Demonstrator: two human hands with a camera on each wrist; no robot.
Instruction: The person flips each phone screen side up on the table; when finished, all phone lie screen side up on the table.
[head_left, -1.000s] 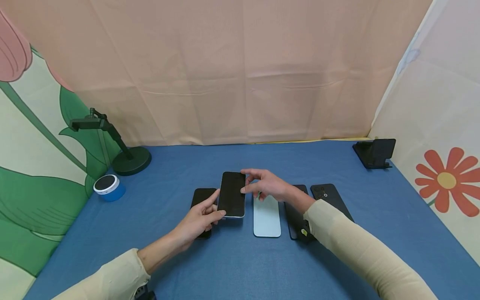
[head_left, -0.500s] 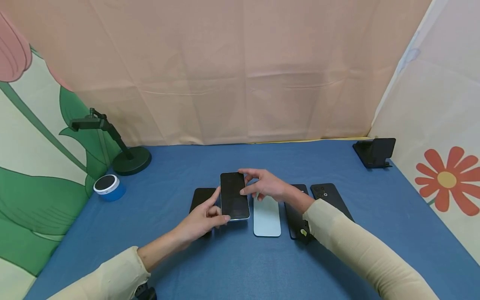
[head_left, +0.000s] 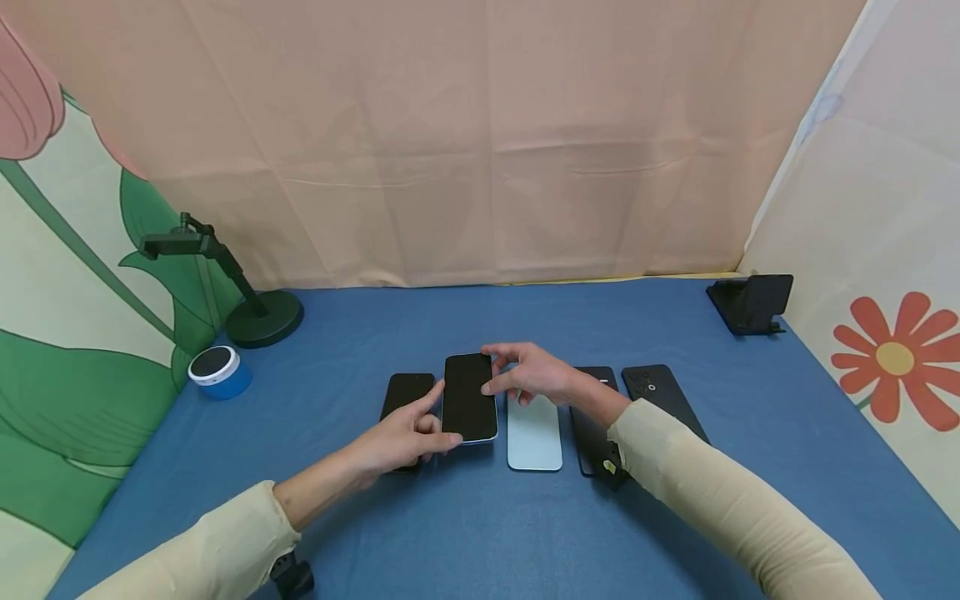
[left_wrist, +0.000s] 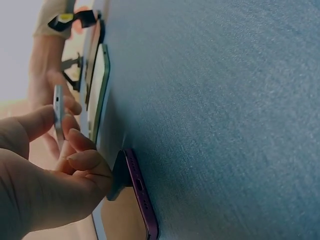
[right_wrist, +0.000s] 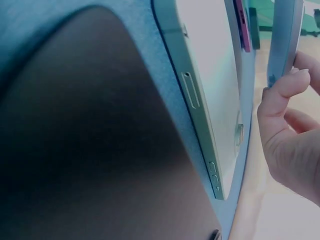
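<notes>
A smartphone [head_left: 469, 404] with a dark screen is held above the table, screen up. My left hand [head_left: 408, 435] grips its lower left part, thumb at the bottom edge and the other fingers at the side and underneath. At the upper right edge, my right hand [head_left: 534, 373] pinches it between thumb and finger. The left wrist view shows the phone's pale thin edge [left_wrist: 58, 112]; its pale blue back [right_wrist: 283, 40] appears in the right wrist view. Partly behind my left hand lies a phone with a dark screen [head_left: 406, 390], purple-edged [left_wrist: 142, 192]. A pale phone [head_left: 534, 437] lies below my right hand.
Two dark phones lie face down: one [head_left: 594, 437] partly under my right forearm, the other [head_left: 658, 390] beyond it. A black stand [head_left: 264, 319] and a blue-white round container [head_left: 220, 375] are at the left. Another black stand [head_left: 753, 304] stands far right.
The held phone has shifted slightly right and toward me, its tilt changing a little. My left hand has moved along with it; my right hand stays at the upper right edge.
</notes>
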